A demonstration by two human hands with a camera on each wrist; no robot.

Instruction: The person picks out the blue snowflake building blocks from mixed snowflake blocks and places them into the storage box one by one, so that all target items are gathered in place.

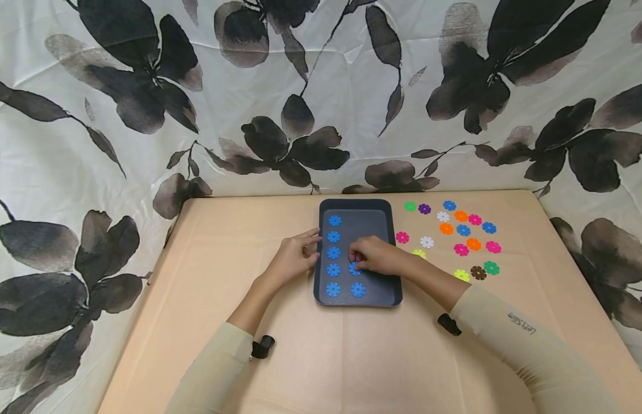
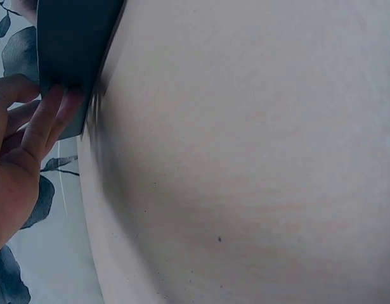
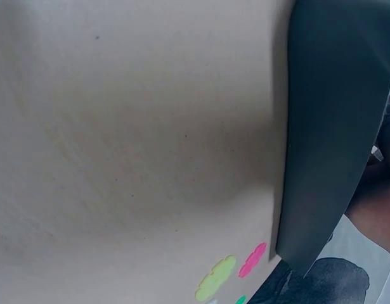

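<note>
A dark grey tray (image 1: 370, 230) lies on the table. Blue flower-shaped discs (image 1: 333, 236) form a column along its left side, and another blue disc (image 1: 358, 290) sits at its lower right. My right hand (image 1: 378, 256) reaches over the tray's right side, fingertips pinching a blue flower-shaped disc (image 1: 354, 269) just above that one in the head view. My left hand (image 1: 295, 256) is at the tray's left edge; its fingers (image 2: 45, 120) touch the outer wall. The right wrist view shows the tray's side (image 3: 331, 126), with the right hand's fingers mostly hidden behind it.
Right of the tray, several loose flower-shaped discs lie scattered on the table (image 1: 279, 368), among them orange (image 1: 473, 244), pink (image 1: 493, 247), brown (image 1: 478, 273) and green (image 1: 491, 268) ones. A floral cloth (image 1: 352, 75) hangs behind the table.
</note>
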